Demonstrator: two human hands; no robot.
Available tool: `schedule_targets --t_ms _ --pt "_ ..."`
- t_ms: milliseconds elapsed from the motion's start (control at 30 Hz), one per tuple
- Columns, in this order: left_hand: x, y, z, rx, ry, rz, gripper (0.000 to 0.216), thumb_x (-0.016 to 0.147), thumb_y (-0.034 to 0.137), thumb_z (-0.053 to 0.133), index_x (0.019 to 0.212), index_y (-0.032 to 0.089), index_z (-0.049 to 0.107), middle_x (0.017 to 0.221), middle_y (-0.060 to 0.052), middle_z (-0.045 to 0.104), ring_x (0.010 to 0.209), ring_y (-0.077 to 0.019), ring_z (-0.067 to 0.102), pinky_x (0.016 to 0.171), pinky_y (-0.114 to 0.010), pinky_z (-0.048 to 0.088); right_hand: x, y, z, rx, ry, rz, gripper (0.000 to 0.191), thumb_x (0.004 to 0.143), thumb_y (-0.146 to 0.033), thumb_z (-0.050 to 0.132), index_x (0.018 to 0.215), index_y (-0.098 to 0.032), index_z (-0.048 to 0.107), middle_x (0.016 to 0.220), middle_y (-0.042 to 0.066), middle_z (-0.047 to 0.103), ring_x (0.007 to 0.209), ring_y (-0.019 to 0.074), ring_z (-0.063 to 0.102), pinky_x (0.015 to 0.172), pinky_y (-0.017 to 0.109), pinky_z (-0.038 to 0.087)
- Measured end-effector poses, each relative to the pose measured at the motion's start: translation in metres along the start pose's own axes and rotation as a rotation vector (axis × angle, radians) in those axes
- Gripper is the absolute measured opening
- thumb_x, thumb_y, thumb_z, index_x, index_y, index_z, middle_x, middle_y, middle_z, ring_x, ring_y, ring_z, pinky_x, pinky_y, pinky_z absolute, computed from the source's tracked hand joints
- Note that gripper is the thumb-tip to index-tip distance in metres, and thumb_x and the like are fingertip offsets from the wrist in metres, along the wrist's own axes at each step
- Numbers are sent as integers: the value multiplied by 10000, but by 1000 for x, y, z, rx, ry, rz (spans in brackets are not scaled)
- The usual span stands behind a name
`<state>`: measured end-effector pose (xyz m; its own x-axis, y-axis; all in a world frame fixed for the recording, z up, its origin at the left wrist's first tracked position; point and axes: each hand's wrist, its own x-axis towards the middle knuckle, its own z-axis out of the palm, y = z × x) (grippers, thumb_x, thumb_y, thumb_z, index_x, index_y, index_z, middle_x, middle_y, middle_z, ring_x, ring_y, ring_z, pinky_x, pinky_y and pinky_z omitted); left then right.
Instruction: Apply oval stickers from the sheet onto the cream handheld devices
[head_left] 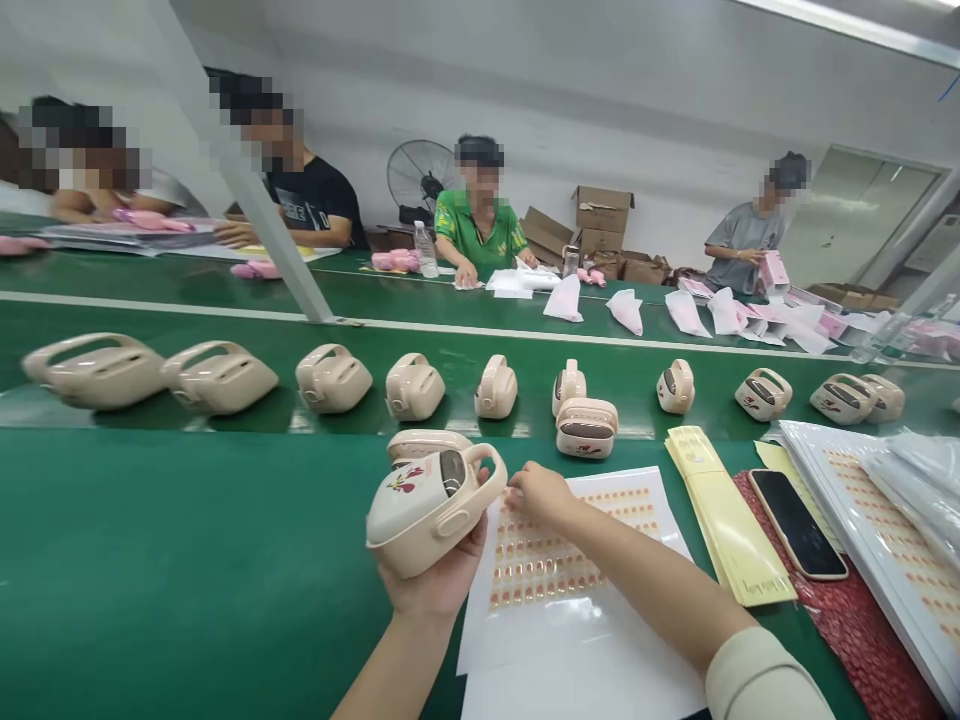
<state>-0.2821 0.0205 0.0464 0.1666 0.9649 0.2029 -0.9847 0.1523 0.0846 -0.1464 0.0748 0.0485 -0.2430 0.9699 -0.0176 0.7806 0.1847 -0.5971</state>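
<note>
My left hand holds up a cream plastic device from below, palm and fingers around its base. The device has a loop handle, a dark window and a red floral print on its white top. My right hand is closed in a pinch just right of the handle, over the upper left of a white sheet of small orange stickers. Whatever its fingertips hold is too small to make out. Another cream device stands behind the held one, partly hidden by it. One more printed device sits beyond my right hand.
Several cream devices stand in a row along the green bench. To the right lie yellow strips, a phone on red bubble wrap and more sticker sheets. Several people work across the bench among pink items and white bags.
</note>
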Motion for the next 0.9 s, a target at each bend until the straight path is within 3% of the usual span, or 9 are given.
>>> schedule_targets --t_ms 67,167,300,433,533,667,900 --pt "0 1 -3 7 -26 -21 424 721 422 545 1134 327 550 1091 -8 678 1030 -267 595 826 -379 505 2 5 6 80 55 19 54 677 -124 640 691 -175 646 815 35 591 740 177 601 683 300 450" --pt "-1 2 -3 58 42 -18 422 754 485 522 1142 321 547 1108 -7 669 1067 -245 573 858 -347 487 -4 9 -1 226 175 43 94 692 -116 622 617 -173 613 841 32 599 731 143 599 693 279 459" --pt "-4 -4 1 103 128 26 489 746 529 536 1189 321 510 1146 -3 648 1090 -228 556 897 -336 462 -26 -3 -26 505 369 28 169 800 -242 516 689 -174 622 968 87 612 982 193 573 776 316 460" --pt "-6 -15 5 74 51 33 527 794 503 498 1269 283 439 1169 -38 636 1091 -224 557 907 -336 453 -50 -30 -37 913 471 -68 150 670 -323 660 599 -197 621 1091 88 584 1105 254 499 906 414 388" --pt "-6 -23 7 68 -3 44 454 833 448 471 1243 254 480 1119 -61 663 1048 -219 589 886 -334 468 -56 -44 -31 909 442 -18 150 610 -307 705 547 -209 610 1109 84 571 1137 268 459 974 465 309" --pt "-8 -27 9 53 3 29 388 854 415 447 1192 246 535 1087 -67 677 1025 -214 605 844 -303 493 -54 -47 -22 896 417 -5 148 616 -283 696 536 -210 595 1103 91 566 1141 268 444 951 459 333" --pt "-9 -26 9 -37 87 17 447 844 377 459 1278 270 438 1139 -65 653 1047 -235 591 847 -323 493 -57 -51 -18 862 488 -13 171 631 -243 683 522 -211 555 1063 79 579 1123 256 449 924 444 358"
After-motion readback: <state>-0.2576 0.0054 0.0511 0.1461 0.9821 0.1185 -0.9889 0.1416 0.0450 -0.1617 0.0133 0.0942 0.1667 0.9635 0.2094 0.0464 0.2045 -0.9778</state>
